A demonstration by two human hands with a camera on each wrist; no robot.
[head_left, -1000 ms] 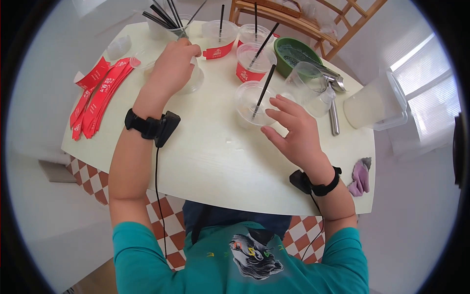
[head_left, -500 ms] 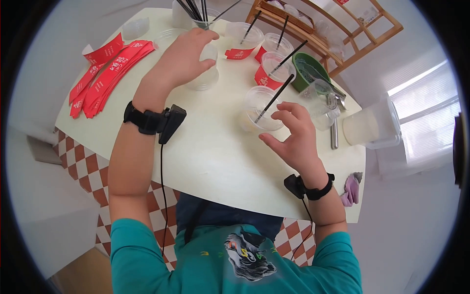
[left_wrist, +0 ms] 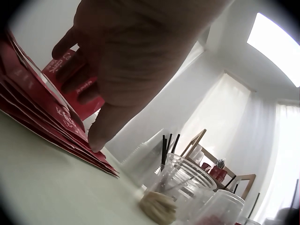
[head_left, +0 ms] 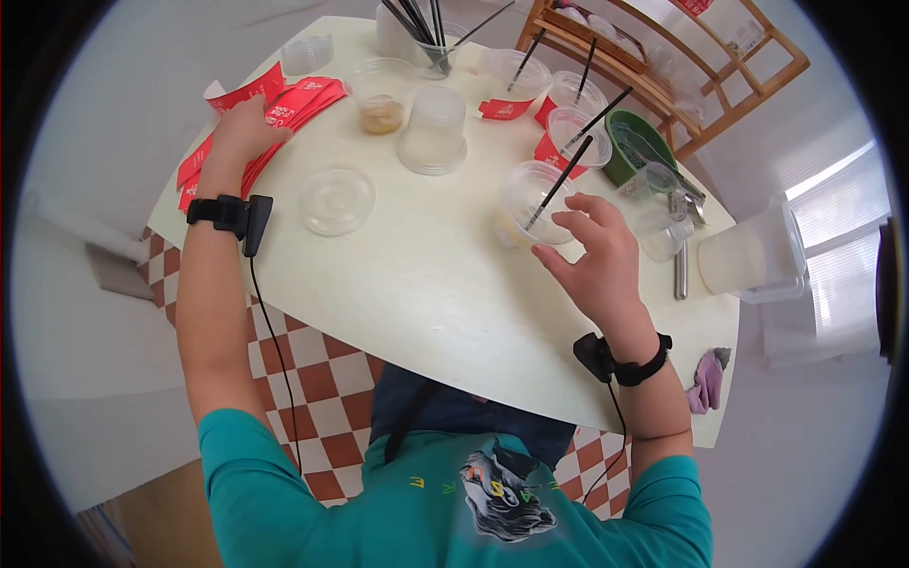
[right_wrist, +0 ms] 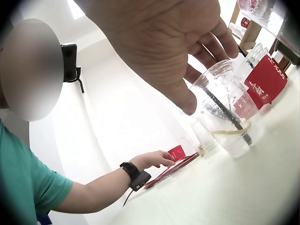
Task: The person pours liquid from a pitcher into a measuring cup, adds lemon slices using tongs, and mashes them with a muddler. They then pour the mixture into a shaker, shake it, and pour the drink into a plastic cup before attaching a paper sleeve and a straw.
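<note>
My left hand (head_left: 244, 134) lies over the pile of red paper cup sleeves (head_left: 308, 106) at the table's left. In the left wrist view its fingers reach out loosely to a raised red sleeve (left_wrist: 85, 104), and the thumb is right at the pile's edge. My right hand (head_left: 608, 265) is spread beside a clear plastic cup (head_left: 519, 194) with a black straw (head_left: 561, 182) standing in it. The right wrist view shows a pale slice (right_wrist: 234, 131) low in that cup. Those fingers are parted and bent a little near the rim.
Several cups with red sleeves (head_left: 565, 151) and straws stand behind. An upturned cup (head_left: 434, 142), a cup with slices (head_left: 382, 114), a straw holder (head_left: 438, 62) and a clear lid (head_left: 339, 201) are left of centre. Rightward are a green bowl (head_left: 620, 166), clear jug (head_left: 653, 204) and cloth (head_left: 707, 383).
My left hand has moved from near the straw holder down and left to the red sleeves, uncovering the cups behind it. My right hand stays by the cup with the straw.
</note>
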